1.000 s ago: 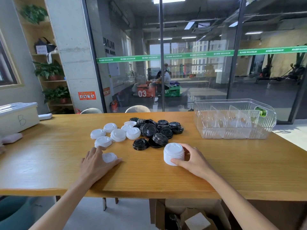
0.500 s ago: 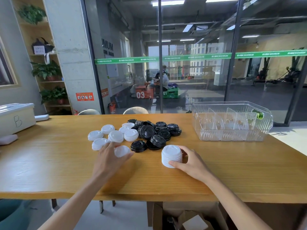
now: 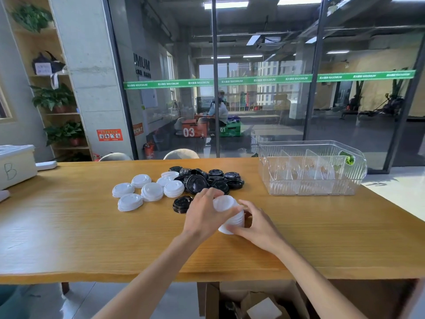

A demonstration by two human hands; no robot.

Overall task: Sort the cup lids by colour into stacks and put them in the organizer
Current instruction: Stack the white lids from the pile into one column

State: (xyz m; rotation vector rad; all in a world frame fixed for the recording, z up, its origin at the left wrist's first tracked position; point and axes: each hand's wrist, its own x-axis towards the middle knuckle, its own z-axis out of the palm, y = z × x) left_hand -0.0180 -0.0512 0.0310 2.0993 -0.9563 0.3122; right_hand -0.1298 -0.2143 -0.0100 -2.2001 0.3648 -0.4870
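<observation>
A: Why both hands at the white stack [image 3: 231,215], near side of the black lids [image 3: 207,180]?

B: Right hand [image 3: 255,224] grips its base steady; left hand [image 3: 204,212] pinches a white lid [image 3: 224,202] on top.

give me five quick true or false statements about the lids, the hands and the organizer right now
1. The left hand is setting a white lid on the white stack. True.
2. The right hand is reaching into the clear organizer. False: it holds the side of the white stack.
3. The organizer already holds black lids. False: no lids show in its compartments.
4. The black lids lie in a loose pile behind the hands. True.
5. All white lids are stacked. False: loose white lids lie on the wooden table, left of the black pile.
</observation>
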